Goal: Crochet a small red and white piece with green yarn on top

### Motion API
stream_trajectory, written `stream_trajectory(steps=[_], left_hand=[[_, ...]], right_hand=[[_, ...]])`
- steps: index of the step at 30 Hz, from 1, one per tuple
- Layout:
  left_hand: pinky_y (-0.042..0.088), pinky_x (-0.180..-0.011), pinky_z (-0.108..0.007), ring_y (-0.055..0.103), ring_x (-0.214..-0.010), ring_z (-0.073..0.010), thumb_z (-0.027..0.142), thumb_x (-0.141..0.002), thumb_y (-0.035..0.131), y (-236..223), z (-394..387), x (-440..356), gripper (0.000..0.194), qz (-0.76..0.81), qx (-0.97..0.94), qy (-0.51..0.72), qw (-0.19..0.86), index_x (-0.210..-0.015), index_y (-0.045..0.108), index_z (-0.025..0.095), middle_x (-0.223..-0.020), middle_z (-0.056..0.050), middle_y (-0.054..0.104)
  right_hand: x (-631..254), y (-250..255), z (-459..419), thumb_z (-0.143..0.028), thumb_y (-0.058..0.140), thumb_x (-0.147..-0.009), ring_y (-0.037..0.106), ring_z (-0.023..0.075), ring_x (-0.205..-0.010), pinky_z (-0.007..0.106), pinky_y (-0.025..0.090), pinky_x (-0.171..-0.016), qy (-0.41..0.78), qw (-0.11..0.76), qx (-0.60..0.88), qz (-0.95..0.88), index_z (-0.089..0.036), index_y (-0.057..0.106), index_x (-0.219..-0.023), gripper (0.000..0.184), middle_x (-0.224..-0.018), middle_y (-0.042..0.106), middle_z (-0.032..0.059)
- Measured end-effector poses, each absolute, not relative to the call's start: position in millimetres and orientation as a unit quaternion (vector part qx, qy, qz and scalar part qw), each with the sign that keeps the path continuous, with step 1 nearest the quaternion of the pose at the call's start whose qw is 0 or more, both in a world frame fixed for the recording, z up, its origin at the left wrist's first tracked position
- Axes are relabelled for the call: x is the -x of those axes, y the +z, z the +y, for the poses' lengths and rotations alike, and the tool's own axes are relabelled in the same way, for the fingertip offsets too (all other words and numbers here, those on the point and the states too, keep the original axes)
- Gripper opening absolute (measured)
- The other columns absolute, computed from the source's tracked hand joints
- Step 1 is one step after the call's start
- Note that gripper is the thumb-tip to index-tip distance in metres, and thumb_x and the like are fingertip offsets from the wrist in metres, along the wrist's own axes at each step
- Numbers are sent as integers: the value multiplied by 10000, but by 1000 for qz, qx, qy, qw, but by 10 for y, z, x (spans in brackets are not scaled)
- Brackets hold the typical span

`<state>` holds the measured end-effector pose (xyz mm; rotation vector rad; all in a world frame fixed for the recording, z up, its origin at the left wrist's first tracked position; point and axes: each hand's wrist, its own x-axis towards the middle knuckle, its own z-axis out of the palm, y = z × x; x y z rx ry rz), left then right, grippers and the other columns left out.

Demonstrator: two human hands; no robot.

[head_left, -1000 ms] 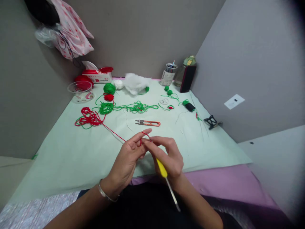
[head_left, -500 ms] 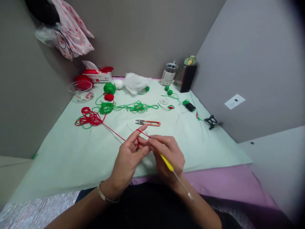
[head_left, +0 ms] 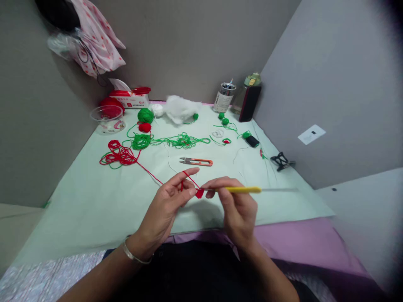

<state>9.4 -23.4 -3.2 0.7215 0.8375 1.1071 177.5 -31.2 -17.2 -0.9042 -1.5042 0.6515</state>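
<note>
Between thumb and fingers, my left hand pinches a small red crochet piece. Red yarn runs from a loose heap on the left, through that hand and over its raised index finger. My right hand grips a crochet hook by its yellow handle, holding it nearly level. The hook's thin tip meets the red piece, and its metal back end points right, blurred. Just beyond my hands lie orange-handled thread snips.
Loose green yarn stretches across the table. Behind it are a green yarn ball, white stuffing and a tissue box. A pen tin, a bottle and a phone stand back right; a black claw clip lies right.
My right hand has moved right and swung the hook from slanting down toward me to nearly level. The red crochet piece now shows between my hands. My left hand stays nearly in place.
</note>
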Motion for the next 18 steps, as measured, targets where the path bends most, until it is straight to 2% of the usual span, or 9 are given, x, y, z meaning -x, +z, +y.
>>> stream_trajectory(steps=[3,5,7,11,13,15,18], left_hand=[[417,-732,-207,528,-761,-107,280,-806,910,-37,-250,-124,508,375,-314,521,700,-1298,785,264,-808,19,651],[417,-687,-191,495,-691,-84,288,-788,927,-35,-249,-128,530,353,-279,501,739,-1296,785,239,-799,17,651],[462,-725,-196,434,-614,-54,286,-769,941,-35,-237,-114,500,331,-239,466,785,-1245,810,205,-781,17,650],[523,-891,-261,344,-544,-24,282,-782,932,-47,-208,-87,398,335,-223,457,793,-1164,846,208,-707,41,623],[504,-850,-227,437,-605,-45,284,-788,924,-50,-211,-99,365,348,-254,471,770,-1141,853,225,-752,23,647],[466,-758,-190,516,-702,-78,282,-788,917,-50,-226,-124,330,358,-292,475,749,-1109,858,234,-826,-1,677],[407,-655,-178,519,-736,-94,285,-796,906,-47,-247,-155,317,374,-329,478,723,-1105,858,233,-851,-12,684]], right_hand=[[-1744,-204,-375,-115,622,-1011,750,216,-952,364,636,-805,70,530,365,-762,-254,748,-1244,299,-1067,790,88],[-1731,-215,-388,-97,660,-986,744,227,-997,368,640,-813,8,523,363,-771,-276,751,-1273,351,-1110,774,99],[-1735,-209,-378,-116,646,-1000,735,214,-955,356,635,-785,58,552,378,-741,-285,764,-1240,316,-1082,761,88],[-1761,-174,-323,-183,578,-1055,675,164,-771,314,579,-689,284,630,366,-624,-271,781,-1087,224,-926,740,34],[-1756,-168,-291,-209,591,-1057,666,154,-765,312,571,-713,332,642,355,-593,-264,790,-1034,207,-916,739,25],[-1738,-168,-267,-214,626,-1042,699,169,-862,325,587,-793,332,639,360,-593,-261,801,-1019,182,-945,754,31],[-1708,-175,-267,-188,635,-1033,725,182,-924,327,611,-815,313,631,370,-605,-270,803,-1037,186,-951,768,34]])
